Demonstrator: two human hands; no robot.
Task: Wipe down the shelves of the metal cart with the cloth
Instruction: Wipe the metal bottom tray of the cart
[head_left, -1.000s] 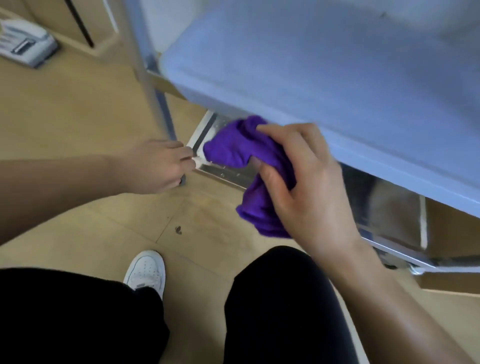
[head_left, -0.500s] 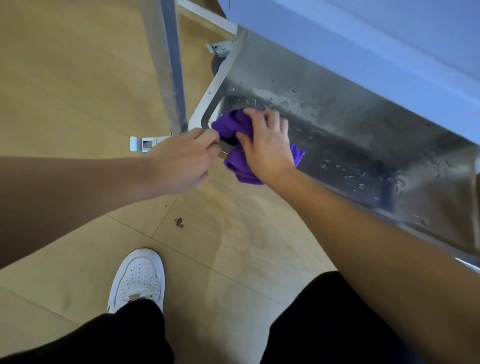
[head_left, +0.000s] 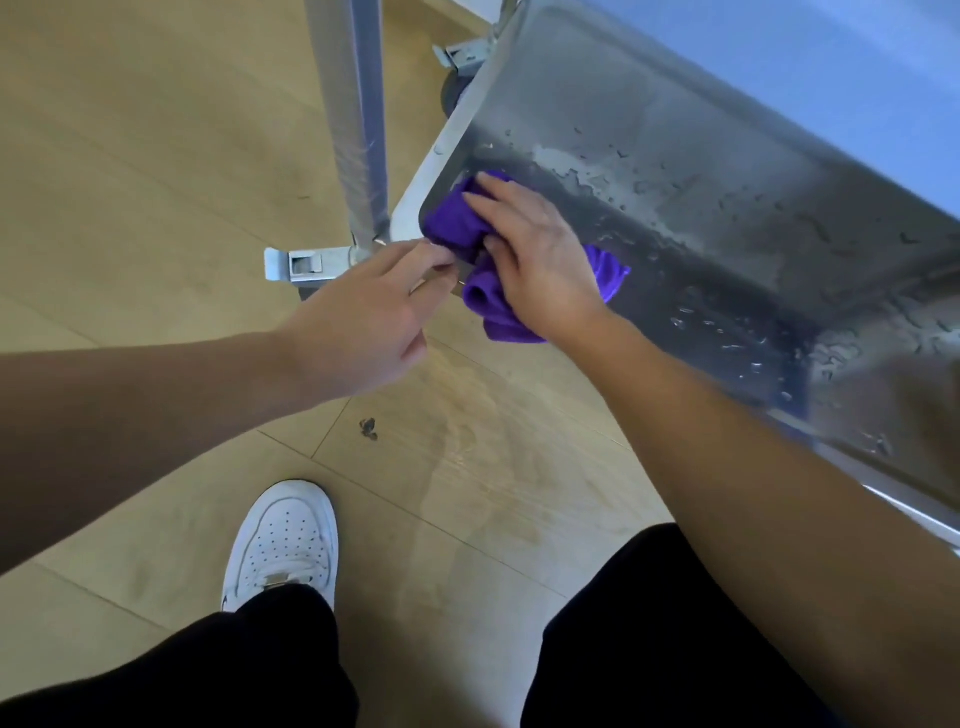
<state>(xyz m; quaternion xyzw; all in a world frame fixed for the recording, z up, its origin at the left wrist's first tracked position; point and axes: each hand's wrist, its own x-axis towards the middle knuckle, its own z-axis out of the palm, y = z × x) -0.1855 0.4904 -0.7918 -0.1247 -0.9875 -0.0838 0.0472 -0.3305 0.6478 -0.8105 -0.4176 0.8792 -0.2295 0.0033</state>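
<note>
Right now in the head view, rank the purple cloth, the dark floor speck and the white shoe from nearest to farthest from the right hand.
From the right hand:
1. Purple cloth, under its palm in the bottom shelf's near-left corner.
2. Dark floor speck, below and left on the floor.
3. White shoe, farther down, toward the person.

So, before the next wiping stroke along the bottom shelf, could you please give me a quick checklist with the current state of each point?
1. Cloth under control: ok. The right hand presses the purple cloth into the near left corner of the bottom shelf.
2. Cart steadied: ok. The left hand rests its fingertips on the shelf's corner edge, beside the upright post.
3. Path clear: ok. No objects on the shelf to the right.
4. Work remaining: not ok. Water drops and smears still cover the shelf.
5. Caster brake engaged: cannot tell.
6. Far end of the shelf: cannot tell, out of view.
</note>
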